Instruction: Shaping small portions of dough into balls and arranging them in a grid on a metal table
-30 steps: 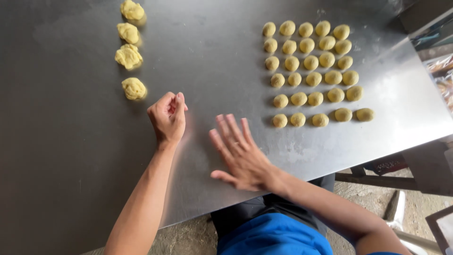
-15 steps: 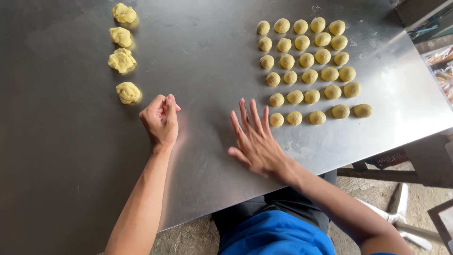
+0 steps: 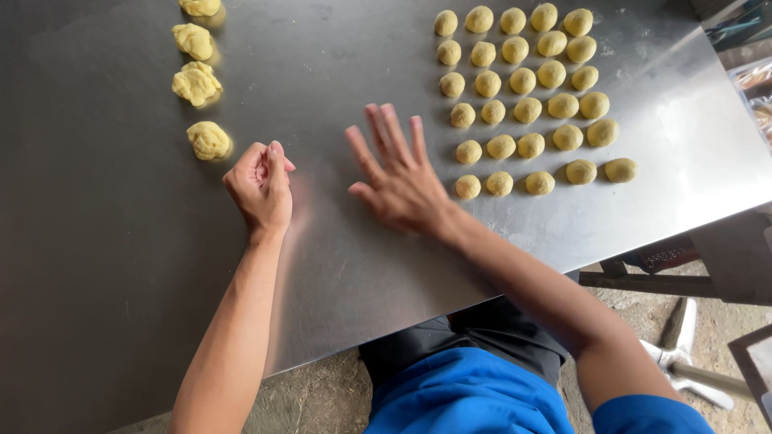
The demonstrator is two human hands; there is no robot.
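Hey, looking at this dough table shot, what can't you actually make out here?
- Head view: whatever lies under the right hand; the flat palm hides it.
- Head view: whether the left hand holds dough; its curled fingers cover the inside.
- Head view: the top rough dough lump is cut off by the upper edge.
- Head view: the bagged items at the right edge are cut off and blurred.

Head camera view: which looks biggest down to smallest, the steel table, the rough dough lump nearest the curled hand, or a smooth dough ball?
1. steel table
2. rough dough lump
3. smooth dough ball
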